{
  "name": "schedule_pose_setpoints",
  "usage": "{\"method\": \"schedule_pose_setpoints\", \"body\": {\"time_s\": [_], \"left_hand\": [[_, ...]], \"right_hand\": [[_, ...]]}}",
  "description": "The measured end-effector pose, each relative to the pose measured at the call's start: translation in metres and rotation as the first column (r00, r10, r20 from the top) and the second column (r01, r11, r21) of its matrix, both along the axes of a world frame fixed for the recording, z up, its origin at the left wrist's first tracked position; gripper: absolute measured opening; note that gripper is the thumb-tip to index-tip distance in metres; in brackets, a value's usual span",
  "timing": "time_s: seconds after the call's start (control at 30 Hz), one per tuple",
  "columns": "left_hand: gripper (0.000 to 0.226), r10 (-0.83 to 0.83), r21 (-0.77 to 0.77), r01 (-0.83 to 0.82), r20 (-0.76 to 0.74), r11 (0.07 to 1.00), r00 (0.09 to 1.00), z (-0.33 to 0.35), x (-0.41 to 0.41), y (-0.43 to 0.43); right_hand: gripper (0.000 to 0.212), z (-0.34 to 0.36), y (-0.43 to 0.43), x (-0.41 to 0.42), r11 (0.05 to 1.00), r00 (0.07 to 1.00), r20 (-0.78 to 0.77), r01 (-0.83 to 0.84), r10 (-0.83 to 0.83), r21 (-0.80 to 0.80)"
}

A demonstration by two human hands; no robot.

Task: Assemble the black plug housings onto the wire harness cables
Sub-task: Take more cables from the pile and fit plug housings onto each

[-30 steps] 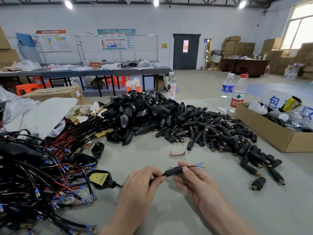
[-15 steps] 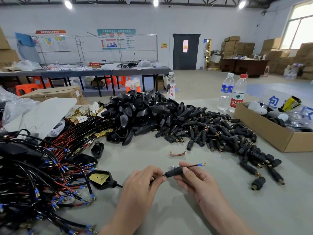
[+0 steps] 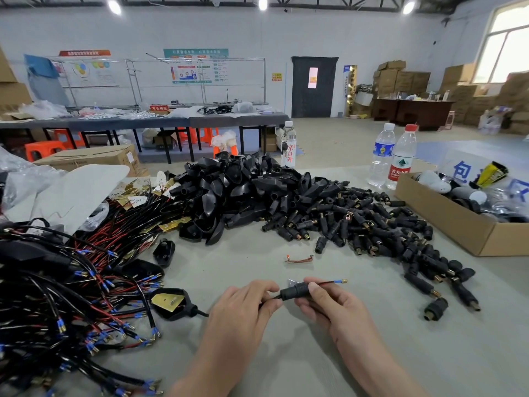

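**Both hands on one housing and cable, near centre of worktop**

Left hand (image 3: 243, 308) pinches the thin black cable (image 3: 276, 296) between thumb and forefinger, just left of the housing. Right hand (image 3: 335, 308) pinches the black barrel plug housing (image 3: 294, 290) with thumb and fingertips, other fingers curled under. The housing sits on the cable, held above the worktop (image 3: 286, 362). Red and blue wire ends (image 3: 333, 282) stick out of its right side, with a brass terminal at the tip. The cable runs left from the left hand to a flat black plug shell (image 3: 171, 303) with a brass plate showing, lying on the worktop.

Left: a tangled heap of wire harness cables (image 3: 57, 296), black and red with blue-sleeved terminals. Far centre: a pile of large black shells (image 3: 237, 193). Right of that: a spread of small barrel housings (image 3: 357, 224), many with brass ends. A small copper strip (image 3: 299, 259) lies alone between the piles and the hands. Far right: an open cardboard box (image 3: 446, 222) with mixed items. Two water bottles (image 3: 392, 157) stand beside its far left corner.
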State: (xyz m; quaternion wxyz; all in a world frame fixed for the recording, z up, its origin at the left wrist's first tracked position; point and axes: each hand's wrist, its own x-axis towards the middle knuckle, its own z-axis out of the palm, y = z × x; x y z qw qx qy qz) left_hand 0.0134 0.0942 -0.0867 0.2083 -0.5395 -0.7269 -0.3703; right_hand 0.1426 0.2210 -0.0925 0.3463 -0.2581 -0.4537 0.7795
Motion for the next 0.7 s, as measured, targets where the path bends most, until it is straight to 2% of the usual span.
{"method": "schedule_pose_setpoints", "body": {"time_s": [0.13, 0.33, 0.7], "left_hand": [[0.014, 0.021, 0.004, -0.021, -0.099, 1.0, 0.995, -0.0003, -0.0008, 0.0013], [0.018, 0.034, 0.024, -0.031, -0.167, 0.999, 0.985, -0.0002, -0.0009, 0.0032], [0.017, 0.018, 0.018, -0.016, -0.122, 1.0, 0.992, -0.0013, -0.0022, 0.004]], "right_hand": [[0.017, -0.0016, 0.0015, -0.0004, 1.0, 1.0, 0.025, 0.002, -0.003, 0.011], [0.015, -0.003, 0.0012, -0.0013, 1.0, 0.999, 0.033, 0.028, -0.028, 0.008], [0.015, -0.0043, 0.0036, -0.0018, 0.999, 1.0, 0.01, 0.025, -0.025, -0.041]]}}
